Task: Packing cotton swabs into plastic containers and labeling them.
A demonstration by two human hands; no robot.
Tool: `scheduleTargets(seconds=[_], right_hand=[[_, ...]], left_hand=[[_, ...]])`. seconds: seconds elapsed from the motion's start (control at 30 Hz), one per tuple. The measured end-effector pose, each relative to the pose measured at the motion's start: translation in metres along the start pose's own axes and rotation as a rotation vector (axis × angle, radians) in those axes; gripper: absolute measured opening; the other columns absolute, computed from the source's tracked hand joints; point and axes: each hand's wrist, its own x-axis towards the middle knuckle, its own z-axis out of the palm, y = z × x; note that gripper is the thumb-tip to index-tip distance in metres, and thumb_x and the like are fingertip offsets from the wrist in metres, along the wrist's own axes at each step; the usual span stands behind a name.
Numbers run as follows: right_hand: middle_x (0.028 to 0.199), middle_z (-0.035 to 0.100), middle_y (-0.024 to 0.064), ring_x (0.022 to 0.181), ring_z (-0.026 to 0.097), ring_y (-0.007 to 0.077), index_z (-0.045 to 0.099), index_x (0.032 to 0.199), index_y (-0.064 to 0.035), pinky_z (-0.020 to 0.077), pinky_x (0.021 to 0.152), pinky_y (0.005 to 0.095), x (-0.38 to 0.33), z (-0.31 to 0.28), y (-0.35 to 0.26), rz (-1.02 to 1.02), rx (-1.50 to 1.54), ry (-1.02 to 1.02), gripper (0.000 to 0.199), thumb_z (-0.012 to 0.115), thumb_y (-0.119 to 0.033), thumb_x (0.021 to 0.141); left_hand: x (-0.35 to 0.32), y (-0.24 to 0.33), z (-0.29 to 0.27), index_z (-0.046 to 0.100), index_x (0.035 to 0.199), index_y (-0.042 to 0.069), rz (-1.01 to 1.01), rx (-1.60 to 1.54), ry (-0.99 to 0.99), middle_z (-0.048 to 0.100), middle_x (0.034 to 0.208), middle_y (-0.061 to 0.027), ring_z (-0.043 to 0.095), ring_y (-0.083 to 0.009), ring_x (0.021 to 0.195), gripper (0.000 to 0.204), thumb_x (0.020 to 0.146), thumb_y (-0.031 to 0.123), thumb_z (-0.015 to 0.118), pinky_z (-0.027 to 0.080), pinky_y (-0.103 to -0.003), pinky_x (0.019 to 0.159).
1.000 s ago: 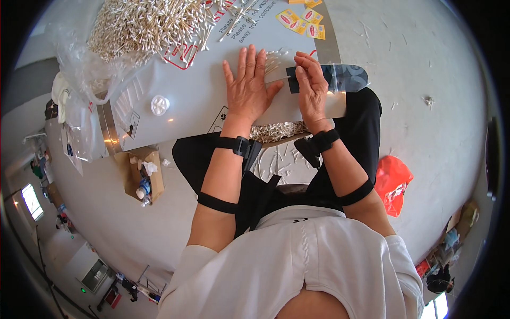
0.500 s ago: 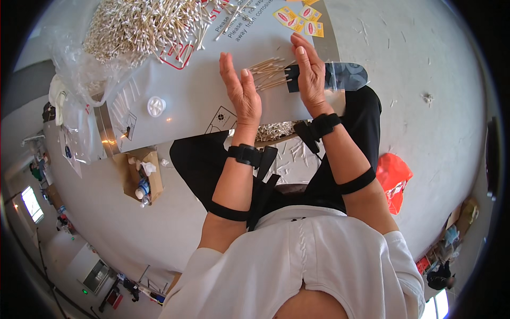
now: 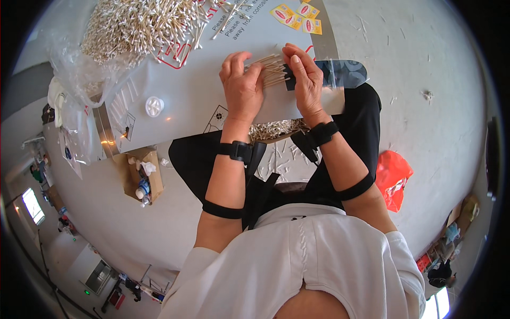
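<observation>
A small bundle of cotton swabs (image 3: 273, 72) lies sideways on the grey tabletop (image 3: 196, 95), between my two hands. My left hand (image 3: 241, 87) has its fingers curled, with thumb and fingertips closed around the bundle's left ends. At the right ends stands my right hand (image 3: 307, 82), cupped on its edge with the fingers fairly straight and the thumb beside them. A dark strip with a clear plastic end (image 3: 345, 73) passes beneath my right hand and sticks out past the table's right edge.
A big heap of cotton swabs (image 3: 143, 26) fills the far left, beside a clear plastic bag (image 3: 79, 69). A small round tub (image 3: 154, 106) stands left. Yellow labels (image 3: 312, 26) lie far right. Below are a cardboard box (image 3: 130, 175), a red bag (image 3: 393, 178) and a swab container (image 3: 276, 130).
My left hand has gone from straight fingers to curled ones and has closed on the left ends of the swabs. My right hand has shifted slightly inward, its fingers bending a little.
</observation>
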Motion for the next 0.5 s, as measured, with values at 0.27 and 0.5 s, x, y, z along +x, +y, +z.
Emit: scheduleTargets(seconds=[0.27,0.5], right_hand=[[0.129,0.060,0.0101,0.115,0.058,0.0153,0.063,0.118,0.0038,0.0447,0.103,0.0277,0.000,0.001,-0.004,0.062,0.035,0.012,0.031,0.051,-0.021,0.102],[0.128,0.059,0.0122,0.116,0.057,0.0176,0.062,0.120,0.0051,0.0445,0.105,0.0295,0.000,0.003,-0.006,0.080,0.092,0.052,0.034,0.051,-0.022,0.102]], left_hand=[[0.013,-0.011,0.004,0.063,0.083,0.010,0.017,-0.098,0.058,0.059,0.107,-0.0043,0.049,-0.0302,0.113,0.019,0.069,0.000,0.072,0.038,-0.045,0.093],[0.025,-0.017,0.005,0.062,0.087,0.008,0.029,0.106,-0.078,0.058,0.103,-0.0061,0.049,-0.0295,0.111,0.017,0.074,-0.001,0.068,0.039,-0.046,0.091]])
